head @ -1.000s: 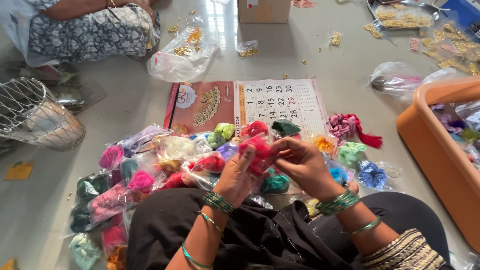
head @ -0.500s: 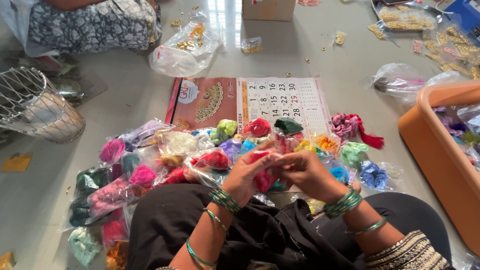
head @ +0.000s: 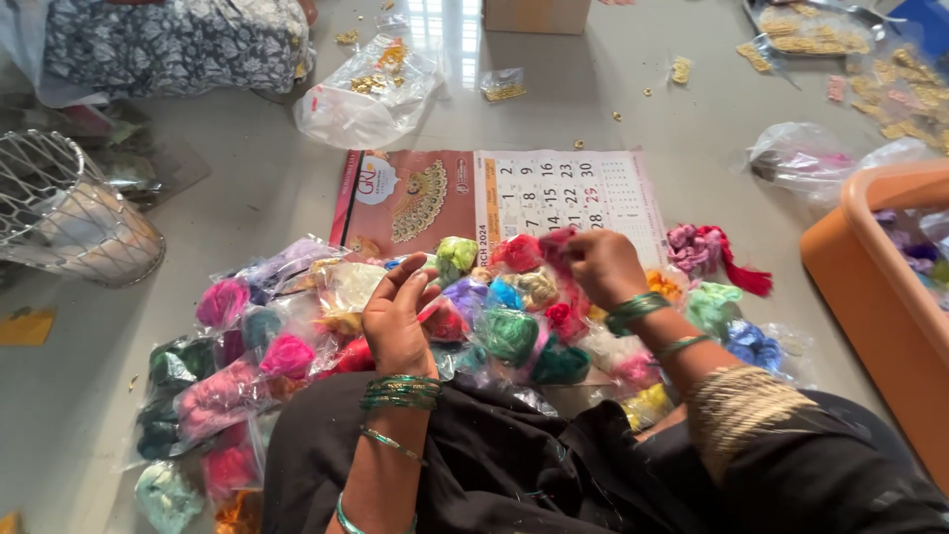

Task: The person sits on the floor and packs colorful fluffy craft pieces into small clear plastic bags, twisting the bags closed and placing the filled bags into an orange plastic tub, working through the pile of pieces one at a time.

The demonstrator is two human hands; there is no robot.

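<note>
A heap of small clear packets of coloured thread (head: 509, 331) lies on the floor in front of my lap. My left hand (head: 395, 321) hovers over the heap's left part with its fingers spread, holding nothing, right above a red packet (head: 445, 321). My right hand (head: 603, 265) reaches farther out to the heap's far edge. Its fingers are closed on a red-pink thread bundle (head: 559, 242), next to another red packet (head: 519, 252). Green bangles sit on both wrists.
A calendar sheet (head: 554, 188) lies beyond the heap. An orange tub (head: 870, 287) stands at the right and a wire basket (head: 59, 208) at the left. A plastic bag with gold pieces (head: 371, 89), a cardboard box (head: 534, 15) and another person's patterned clothing (head: 168, 44) are farther back.
My hands were together on the red bundle over the heap. They have parted: the right moved forward with the bundle, and the left opened and drew to the left.
</note>
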